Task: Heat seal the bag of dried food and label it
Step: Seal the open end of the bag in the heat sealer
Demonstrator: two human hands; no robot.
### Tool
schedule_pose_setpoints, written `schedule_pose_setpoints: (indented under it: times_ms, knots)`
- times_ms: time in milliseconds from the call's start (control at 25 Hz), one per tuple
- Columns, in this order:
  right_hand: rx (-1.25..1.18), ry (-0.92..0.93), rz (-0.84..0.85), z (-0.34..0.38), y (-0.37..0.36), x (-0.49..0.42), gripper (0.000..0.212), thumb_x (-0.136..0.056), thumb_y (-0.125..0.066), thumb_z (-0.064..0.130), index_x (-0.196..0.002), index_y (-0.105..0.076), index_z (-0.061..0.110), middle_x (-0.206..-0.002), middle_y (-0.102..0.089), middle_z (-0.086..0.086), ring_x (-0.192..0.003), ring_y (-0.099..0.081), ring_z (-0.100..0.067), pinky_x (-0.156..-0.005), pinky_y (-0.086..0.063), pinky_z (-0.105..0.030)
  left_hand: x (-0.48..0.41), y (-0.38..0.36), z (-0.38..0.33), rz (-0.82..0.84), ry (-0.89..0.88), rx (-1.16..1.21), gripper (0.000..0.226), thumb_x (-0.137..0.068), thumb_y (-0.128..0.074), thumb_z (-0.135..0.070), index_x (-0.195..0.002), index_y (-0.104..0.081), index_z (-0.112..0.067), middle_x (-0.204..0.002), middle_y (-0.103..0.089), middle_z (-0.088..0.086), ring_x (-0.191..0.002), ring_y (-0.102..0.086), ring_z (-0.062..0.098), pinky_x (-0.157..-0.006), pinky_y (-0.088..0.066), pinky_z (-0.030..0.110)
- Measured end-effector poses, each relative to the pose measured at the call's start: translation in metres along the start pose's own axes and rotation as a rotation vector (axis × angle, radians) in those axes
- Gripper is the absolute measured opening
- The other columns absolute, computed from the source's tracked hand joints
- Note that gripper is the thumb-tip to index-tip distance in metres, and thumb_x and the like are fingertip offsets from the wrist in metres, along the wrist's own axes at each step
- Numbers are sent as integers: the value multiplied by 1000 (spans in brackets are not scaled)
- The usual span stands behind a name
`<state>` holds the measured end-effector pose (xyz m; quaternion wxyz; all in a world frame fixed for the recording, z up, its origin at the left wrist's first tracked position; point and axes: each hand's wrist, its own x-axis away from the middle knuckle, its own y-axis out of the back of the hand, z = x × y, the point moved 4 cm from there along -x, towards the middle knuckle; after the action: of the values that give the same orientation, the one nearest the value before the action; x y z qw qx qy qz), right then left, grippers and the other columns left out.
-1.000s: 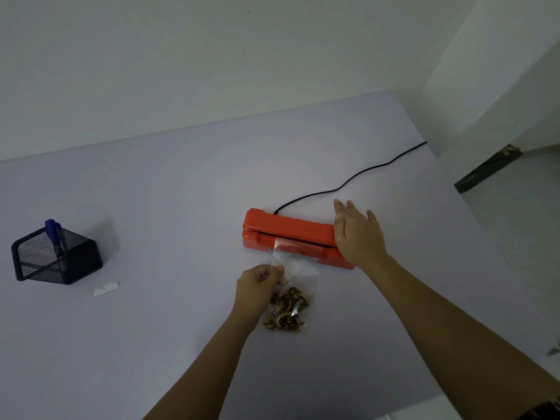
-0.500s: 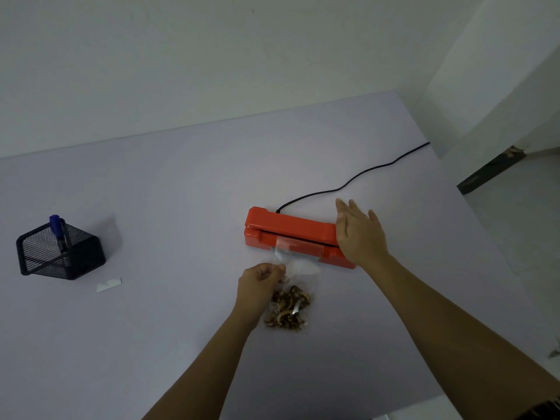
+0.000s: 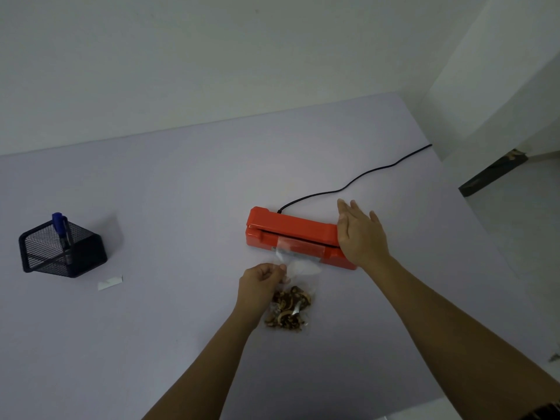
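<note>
Nearest of all, two bare forearms were seen reaching out over the pale table (image 3: 181, 192). Just beyond them a clear bag (image 3: 295, 277) was laid flat on the tabletop, its dried food (image 3: 288, 312) heaped in brown curls at the near end. The bag's left edge was pinched by the left hand (image 3: 262, 281), thumb and curled fingertips closed on the plastic just above the food. From there the empty upper part of the bag was stretched away, and its far end was tucked into the slot of the orange heat sealer (image 3: 291, 230), between lid and base. The sealer's right end was covered by the right hand (image 3: 360, 237), laid flat on the lid with the fingers straight and slightly spread. How hard the lid was pressed could not be told. Well off to the left, a small white label (image 3: 110, 282) was left lying on the table, and just beyond it a black mesh pen holder (image 3: 60, 250) was set, with a blue marker (image 3: 62, 230) stood upright inside. Farther back, a black cord (image 3: 357, 178) was trailed from the sealer's rear to the table's far right edge, and the scene was closed off by a plain pale wall (image 3: 212, 56).
</note>
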<state>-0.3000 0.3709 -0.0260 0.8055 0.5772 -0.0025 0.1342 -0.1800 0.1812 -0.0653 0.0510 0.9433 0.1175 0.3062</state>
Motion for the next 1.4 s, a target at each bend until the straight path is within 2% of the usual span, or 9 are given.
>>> schedule_pose_setpoints:
  times_ms: [280,600,840,960,1040,1120,1240,1320,1400]
  knots:
    - [-37,-21,30,1,2,0,48,-99,-18,23,-145,-23,10,-153,-27,-4,-144,-15,-17,-118,-8,-42,2,0,-1,-2,-18,-2,27,-89,-62,-26,-71,-71,-8,-60,-67,-6,-57,-61,7,-61,-48,26]
    - [-162,-7,45,8,17,4,49,-101,-20,27,-147,-14,10,-156,-16,-7,-145,-2,-18,-117,-2,-41,1,0,-1,10,-18,11,26,-88,-62,-26,-69,-69,-9,-57,-64,-5,-57,-57,11,-60,-48,27]
    - [-376,74,-31,27,56,10,48,-100,-29,28,-146,-21,17,-155,-21,-4,-145,-4,-15,-119,-2,-43,2,-2,0,-1,-29,-5,27,-88,-62,-27,-72,-70,-6,-62,-66,-2,-60,-59,11,-61,-49,26]
    - [-647,117,-41,43,84,19,46,-97,-42,29,-142,-32,23,-150,-29,8,-142,-10,-6,-116,-13,-32,0,-2,2,2,-22,1,28,-88,-63,-28,-71,-70,-7,-61,-66,0,-60,-58,14,-64,-51,30]
    - [-604,188,-47,48,100,29,50,-92,-53,31,-139,-37,25,-137,-32,19,-138,-15,0,-110,-15,-24,0,-2,2,1,-21,4,28,-88,-63,-27,-70,-70,-7,-60,-65,-1,-59,-57,14,-63,-50,30]
    - [-478,243,-37,43,106,37,57,-85,-62,36,-137,-40,25,-132,-32,21,-133,-19,3,-112,-15,-28,0,-3,1,-1,-28,6,29,-88,-63,-27,-71,-70,-5,-60,-65,0,-59,-57,14,-62,-49,29]
    - [-313,245,-39,31,102,40,62,-79,-63,48,-133,-44,25,-134,-51,10,-132,-36,-7,-116,-10,-38,0,-3,1,-6,-28,0,28,-88,-62,-27,-72,-70,-5,-63,-66,2,-60,-58,15,-63,-50,30]
    - [-324,232,-67,31,103,39,61,-78,-65,48,-131,-47,25,-127,-58,7,-123,-46,-9,-118,-11,-39,0,-3,2,-4,-27,4,28,-88,-63,-27,-71,-70,-5,-62,-66,1,-61,-58,15,-65,-50,31]
    - [-391,257,-111,41,110,38,59,-76,-68,46,-127,-51,23,-117,-61,11,-110,-51,1,-116,-19,-46,1,-2,2,-1,-28,5,29,-88,-62,-27,-70,-70,-5,-61,-66,0,-60,-58,15,-65,-50,31]
